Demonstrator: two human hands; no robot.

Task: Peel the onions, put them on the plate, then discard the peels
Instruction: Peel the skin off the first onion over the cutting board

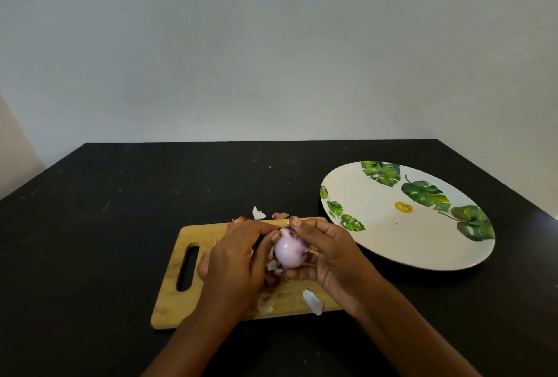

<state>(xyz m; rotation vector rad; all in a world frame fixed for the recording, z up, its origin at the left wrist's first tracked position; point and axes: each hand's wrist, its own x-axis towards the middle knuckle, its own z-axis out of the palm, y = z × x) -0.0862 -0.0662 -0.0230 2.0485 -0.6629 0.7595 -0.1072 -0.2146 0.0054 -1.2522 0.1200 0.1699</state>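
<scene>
1. The onion (290,251) is held above the wooden cutting board (187,301), between both hands. It is not on the plate (392,234).
2. The right hand (329,253) is clamped on the onion from the right, with the forefinger over the top and the thumb beneath.
3. The left hand (235,259) is curled against the onion's upper left side, fingertips on its surface. Whether a strip of skin is pinched there cannot be told.
4. The exposed surface is pale, glossy and purple-tinged. Most of the dry skin is judged to be off, with dark remnants left near the top.
5. Handling: the bulb is judged to be light, firm and rigid. The peeled layer is likely to be smooth and somewhat slippery, so it should be cupped round its widest part and not pinched at the tips.
6. The peels (313,301) are thin, brittle and almost weightless. They lie scattered on the board, and a few lie on the black table (120,210) just past its far edge. They are best gathered by sweeping them together.
7. The plate stands to the right of the board. No onion is seen on it.
8. Markings: no brand, label or legible writing is visible. The plate bears printed green leaves and a small yellow mark near its centre.
</scene>
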